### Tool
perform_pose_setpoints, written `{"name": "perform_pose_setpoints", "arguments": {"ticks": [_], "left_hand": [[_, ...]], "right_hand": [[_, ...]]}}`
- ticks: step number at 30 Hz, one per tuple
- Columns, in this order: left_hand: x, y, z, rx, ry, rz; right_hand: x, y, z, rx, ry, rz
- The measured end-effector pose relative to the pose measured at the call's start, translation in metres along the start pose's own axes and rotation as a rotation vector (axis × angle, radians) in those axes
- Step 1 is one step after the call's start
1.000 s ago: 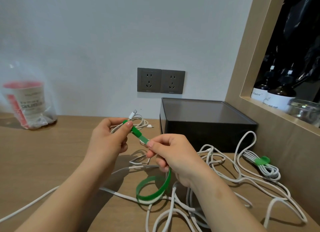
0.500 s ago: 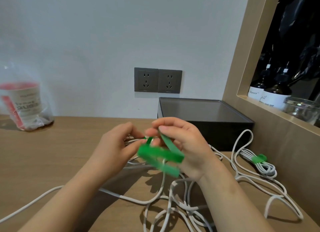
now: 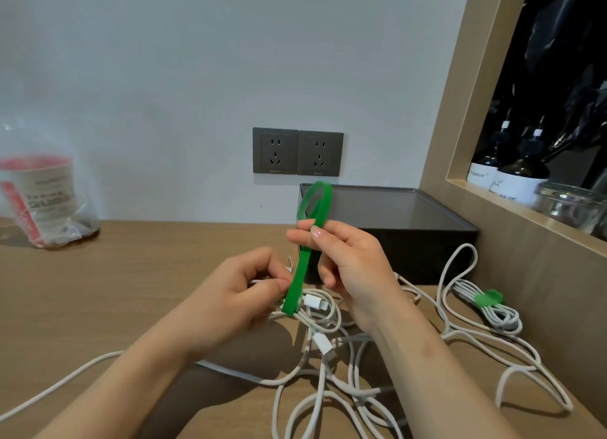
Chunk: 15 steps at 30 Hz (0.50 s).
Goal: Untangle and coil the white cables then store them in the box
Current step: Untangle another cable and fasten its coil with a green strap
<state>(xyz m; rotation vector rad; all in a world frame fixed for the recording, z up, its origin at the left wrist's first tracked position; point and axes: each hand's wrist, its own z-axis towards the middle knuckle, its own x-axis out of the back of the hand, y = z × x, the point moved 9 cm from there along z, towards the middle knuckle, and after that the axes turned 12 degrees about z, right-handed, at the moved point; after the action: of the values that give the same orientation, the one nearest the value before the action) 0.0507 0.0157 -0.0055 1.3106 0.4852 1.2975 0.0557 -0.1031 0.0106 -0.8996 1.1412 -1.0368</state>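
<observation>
Tension is deciding this wrap: left hand (image 3: 236,304) is pinching the white coil (image 3: 315,302), right hand (image 3: 351,268) is pinching the green strap (image 3: 300,274) taut.

A small coil (image 3: 317,309) of white cable, two plugs showing, bunches at the left hand's (image 3: 236,302) fingertips. A green strap (image 3: 299,276) wraps it and rises taut to the right hand (image 3: 349,264), which pinches it below a loop. Loose cables (image 3: 328,392) lie tangled below both hands. A strapped bundle (image 3: 489,307) lies right of the right hand. The black box (image 3: 404,222) stands behind it.
</observation>
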Motion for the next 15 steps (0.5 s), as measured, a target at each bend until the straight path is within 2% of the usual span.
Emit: {"name": "perform_pose_setpoints", "arguments": {"ticks": [4,7,12,15], "left_hand": [[0.000,0.007,-0.001,-0.039,0.047,-0.099],[0.008,0.007,-0.001,-0.024,0.155,-0.208],[0.033,-0.005,0.000,0.033,0.448,-0.348],[0.053,-0.009,-0.004,0.025,0.618,-0.332]], "right_hand": [[-0.005,0.017,0.002,-0.089,-0.011,0.050],[-0.012,0.032,0.002,-0.190,-0.039,0.094],[-0.024,0.044,-0.003,-0.279,-0.113,0.106],[-0.029,0.046,-0.006,-0.285,-0.137,0.075]]}}
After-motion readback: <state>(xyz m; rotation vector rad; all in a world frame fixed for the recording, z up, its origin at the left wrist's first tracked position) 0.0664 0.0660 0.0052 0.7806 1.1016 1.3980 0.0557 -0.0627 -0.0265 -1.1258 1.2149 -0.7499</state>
